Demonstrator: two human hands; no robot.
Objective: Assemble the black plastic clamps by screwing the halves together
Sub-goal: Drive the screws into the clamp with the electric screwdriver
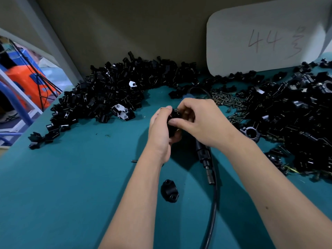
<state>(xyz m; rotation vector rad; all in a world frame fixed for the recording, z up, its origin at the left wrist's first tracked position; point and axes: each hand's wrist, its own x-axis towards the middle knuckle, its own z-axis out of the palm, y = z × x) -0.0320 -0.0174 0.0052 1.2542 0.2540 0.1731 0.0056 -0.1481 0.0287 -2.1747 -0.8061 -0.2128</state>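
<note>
Left hand (159, 128) grips the black clamp (171, 121) above the green table (71, 177); right hand (197, 119) pinches a screw (176, 109) at its top. Keep the screw square to the hole; start the thread by fingers before using the driver (204, 159).

We see our left hand (160, 130) gripping a black clamp (172, 121) above the teal worktop (75, 177), while our right hand (199, 121) pinches a screw (176, 109) at its top. A loose clamp half (169, 191) lies nearer us, beside a black cable (212, 209). Heaps of black parts (111, 94) flank both sides.
</note>
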